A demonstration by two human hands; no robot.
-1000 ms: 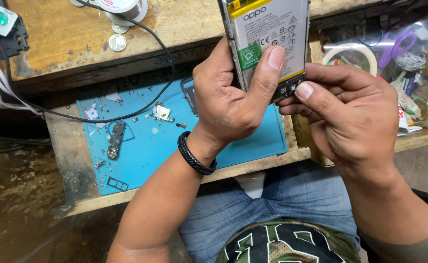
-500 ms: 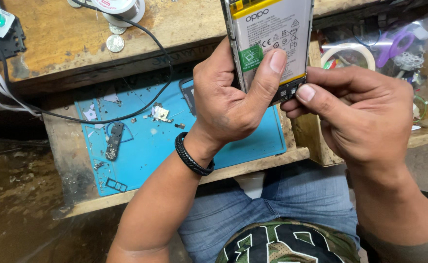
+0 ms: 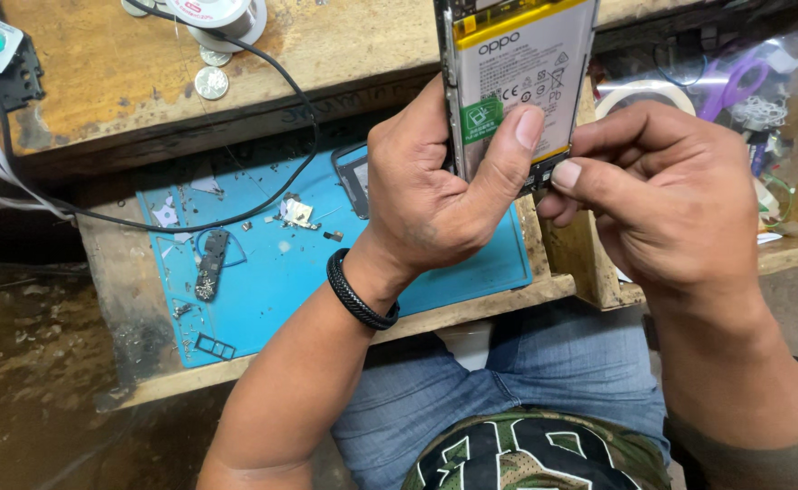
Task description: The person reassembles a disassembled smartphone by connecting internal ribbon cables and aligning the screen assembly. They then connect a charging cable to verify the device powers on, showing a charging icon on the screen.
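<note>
My left hand [image 3: 435, 191] grips an opened phone [image 3: 517, 73] upright, back cover off, its white battery with a yellow band and a green sticker facing me. The thumb presses across the battery's lower half. A black braided band sits on that wrist. My right hand [image 3: 662, 200] is at the phone's bottom edge, thumb and forefinger pinched together against the lower right corner. Whether a small part or tool is between those fingers is hidden.
A blue work mat [image 3: 263, 272] lies on a low wooden shelf, strewn with small phone parts, a dark narrow board [image 3: 210, 263] and a SIM tray [image 3: 213, 347]. Above is a wooden bench [image 3: 127, 63] with coins, a black cable, a tape spool. A tray of tape rolls and scissors [image 3: 735, 82] sits right.
Both hands and the phone have stayed together and shifted only slightly to the right in view. The grip looks the same.
</note>
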